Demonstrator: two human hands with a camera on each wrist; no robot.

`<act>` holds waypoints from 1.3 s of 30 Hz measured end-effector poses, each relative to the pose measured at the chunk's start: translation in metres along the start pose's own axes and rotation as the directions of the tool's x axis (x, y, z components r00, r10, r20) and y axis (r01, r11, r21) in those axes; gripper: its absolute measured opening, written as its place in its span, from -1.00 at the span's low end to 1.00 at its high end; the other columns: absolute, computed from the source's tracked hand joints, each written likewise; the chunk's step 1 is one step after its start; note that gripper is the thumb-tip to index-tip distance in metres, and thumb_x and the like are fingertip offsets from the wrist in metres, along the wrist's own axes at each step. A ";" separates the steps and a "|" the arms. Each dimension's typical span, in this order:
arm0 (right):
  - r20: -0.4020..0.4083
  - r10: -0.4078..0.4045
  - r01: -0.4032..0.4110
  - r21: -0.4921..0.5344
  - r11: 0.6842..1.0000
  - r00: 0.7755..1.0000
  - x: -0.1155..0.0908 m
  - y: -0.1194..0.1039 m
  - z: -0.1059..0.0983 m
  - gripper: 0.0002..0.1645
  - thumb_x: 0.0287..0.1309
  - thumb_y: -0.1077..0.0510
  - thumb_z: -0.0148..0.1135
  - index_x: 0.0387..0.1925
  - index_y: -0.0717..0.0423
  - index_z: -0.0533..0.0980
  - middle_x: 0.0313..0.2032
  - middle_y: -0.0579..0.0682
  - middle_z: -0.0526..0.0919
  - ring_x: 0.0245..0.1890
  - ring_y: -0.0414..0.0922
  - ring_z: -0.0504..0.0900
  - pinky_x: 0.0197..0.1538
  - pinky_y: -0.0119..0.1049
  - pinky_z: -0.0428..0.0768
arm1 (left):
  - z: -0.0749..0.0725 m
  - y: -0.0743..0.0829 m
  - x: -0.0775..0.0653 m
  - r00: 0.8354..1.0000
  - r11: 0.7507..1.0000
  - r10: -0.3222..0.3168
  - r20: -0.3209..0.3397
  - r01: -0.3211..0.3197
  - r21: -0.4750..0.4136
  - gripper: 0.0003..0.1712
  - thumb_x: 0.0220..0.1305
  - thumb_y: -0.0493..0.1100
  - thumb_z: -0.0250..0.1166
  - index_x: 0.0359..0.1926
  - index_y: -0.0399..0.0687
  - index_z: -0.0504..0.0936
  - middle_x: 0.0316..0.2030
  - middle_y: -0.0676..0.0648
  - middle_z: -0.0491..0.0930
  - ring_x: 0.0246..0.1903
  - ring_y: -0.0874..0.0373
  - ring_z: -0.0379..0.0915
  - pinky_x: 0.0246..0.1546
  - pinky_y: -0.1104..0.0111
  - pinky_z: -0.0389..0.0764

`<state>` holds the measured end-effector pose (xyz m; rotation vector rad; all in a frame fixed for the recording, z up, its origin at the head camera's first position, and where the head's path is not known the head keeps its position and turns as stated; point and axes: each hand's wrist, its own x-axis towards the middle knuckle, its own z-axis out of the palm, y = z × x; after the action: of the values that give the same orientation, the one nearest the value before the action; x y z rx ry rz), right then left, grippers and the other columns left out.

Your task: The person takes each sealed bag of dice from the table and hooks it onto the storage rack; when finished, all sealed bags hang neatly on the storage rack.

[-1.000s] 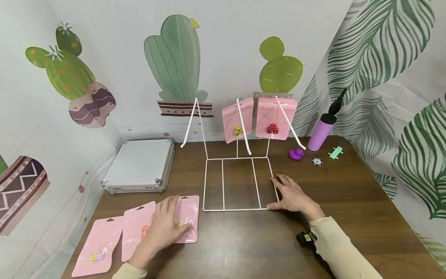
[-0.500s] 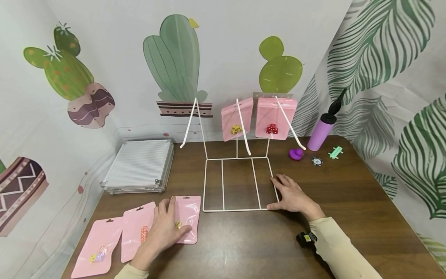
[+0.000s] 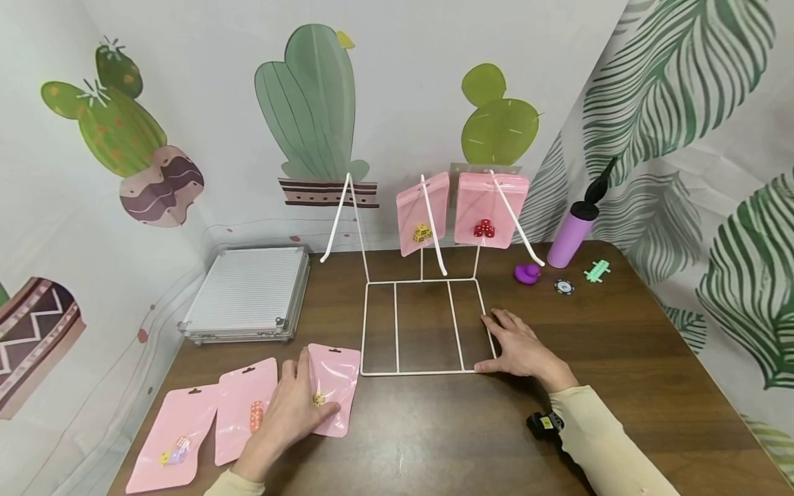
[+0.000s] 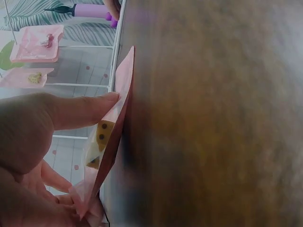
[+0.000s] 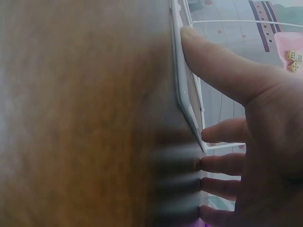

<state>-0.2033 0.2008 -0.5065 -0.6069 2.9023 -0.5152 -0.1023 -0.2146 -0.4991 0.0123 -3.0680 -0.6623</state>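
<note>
Far left, I see two flat pink plastic pouches [image 3: 161,428] on the brown wooden table [image 3: 422,441]. Left hand [image 3: 288,406] pinches a glossy pink pouch with yellow dice [image 3: 339,377], possibly slightly raised, beside the white wire rack [image 3: 409,373]. Right hand [image 3: 524,348], fingers spread, touches the rack's right front corner.

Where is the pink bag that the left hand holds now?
In the head view, the held pink bag is left of centre in the lower half, between the white rack and another pink bag.
</note>
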 end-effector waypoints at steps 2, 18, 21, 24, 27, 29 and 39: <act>0.001 0.001 -0.001 0.002 1.000 1.000 0.000 0.000 0.000 0.29 -0.22 -0.38 0.47 0.40 0.29 0.23 0.39 0.42 0.15 0.37 0.42 0.08 0.33 0.34 0.14 | 0.000 0.000 -0.001 1.000 1.000 -0.004 0.005 0.004 -0.009 0.45 -0.32 0.06 0.64 0.47 -0.36 -0.05 -0.05 -0.33 0.32 -0.35 0.00 0.45 -0.24 0.09 0.60; -0.001 0.000 0.000 -0.001 1.000 1.000 0.000 0.001 0.002 0.29 -0.23 -0.40 0.46 0.40 0.28 0.23 0.39 0.43 0.15 0.37 0.43 0.09 0.34 0.33 0.15 | -0.004 0.004 -0.003 1.000 0.998 0.013 -0.004 -0.013 -0.058 0.36 -0.26 -0.06 0.60 0.48 -0.30 -0.04 0.01 -0.28 0.28 -0.51 0.10 0.38 -0.50 0.29 0.50; 0.001 0.001 -0.001 0.000 1.000 1.000 0.000 0.000 0.001 0.29 -0.22 -0.39 0.46 0.40 0.28 0.23 0.39 0.42 0.15 0.37 0.43 0.09 0.34 0.33 0.15 | -0.007 0.005 -0.004 0.998 0.997 0.044 -0.052 -0.047 -0.058 0.33 -0.23 -0.06 0.59 0.48 -0.26 -0.02 -0.02 -0.24 0.28 -0.51 0.11 0.36 -0.51 0.30 0.49; -0.001 0.003 -0.003 0.001 1.000 1.000 0.000 0.000 0.000 0.29 -0.22 -0.38 0.47 0.40 0.28 0.22 0.39 0.43 0.15 0.37 0.43 0.09 0.34 0.33 0.15 | -0.009 0.009 -0.004 0.992 0.994 0.083 -0.093 -0.089 -0.059 0.30 -0.21 -0.05 0.58 0.48 -0.24 0.00 -0.06 -0.21 0.29 -0.51 0.15 0.32 -0.52 0.33 0.46; -0.006 0.003 -0.003 0.001 1.000 1.000 0.000 -0.001 -0.002 0.28 -0.21 -0.37 0.47 0.40 0.29 0.22 0.39 0.43 0.15 0.37 0.43 0.08 0.34 0.33 0.15 | -0.013 0.016 -0.005 0.987 0.991 0.109 -0.116 -0.116 -0.060 0.27 -0.19 -0.04 0.57 0.48 -0.20 0.02 -0.08 -0.18 0.31 -0.50 0.17 0.32 -0.50 0.34 0.48; -0.007 0.002 -0.002 0.001 1.000 1.000 0.000 0.000 -0.002 0.28 -0.20 -0.37 0.47 0.40 0.29 0.22 0.39 0.43 0.15 0.37 0.43 0.08 0.34 0.32 0.14 | -0.016 0.021 -0.005 0.986 0.990 0.116 -0.119 -0.125 -0.072 0.27 -0.19 -0.05 0.57 0.48 -0.18 0.02 -0.07 -0.17 0.31 -0.50 0.17 0.34 -0.49 0.35 0.49; -0.001 0.003 -0.003 0.001 1.000 1.000 0.000 0.000 -0.001 0.27 -0.20 -0.37 0.47 0.40 0.28 0.22 0.39 0.42 0.15 0.38 0.42 0.08 0.35 0.32 0.14 | -0.027 0.056 -0.009 0.966 0.960 0.207 -0.154 -0.231 -0.158 0.26 -0.19 -0.14 0.54 0.51 -0.10 0.01 -0.04 -0.12 0.29 -0.51 0.24 0.32 -0.54 0.47 0.44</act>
<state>-0.2032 0.2010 -0.5050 -0.6027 2.9035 -0.5173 -0.0933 -0.1746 -0.4509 -0.2681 -2.8137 -0.8730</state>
